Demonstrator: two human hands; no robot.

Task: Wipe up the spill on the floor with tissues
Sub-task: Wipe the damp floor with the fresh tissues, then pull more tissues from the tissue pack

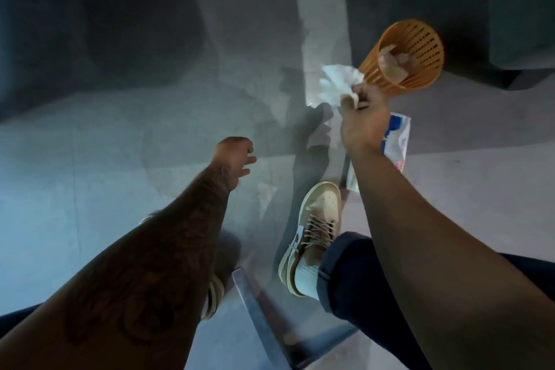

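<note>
My right hand (362,117) pinches a crumpled white tissue (336,84) in the air, just left of the orange waste basket (420,69). Below that hand a tissue pack (396,141) lies on the grey floor (105,159), partly hidden by my forearm. A faint wet sheen (267,192) shows on the floor near my right shoe. My left hand (235,156) hangs over the floor with its fingers loosely spread, holding nothing.
The orange basket holds several used tissues (396,63). My two tan shoes (312,231) stand on the floor. A metal chair leg frame (261,321) crosses the bottom centre. A dark piece of furniture (510,9) fills the upper right.
</note>
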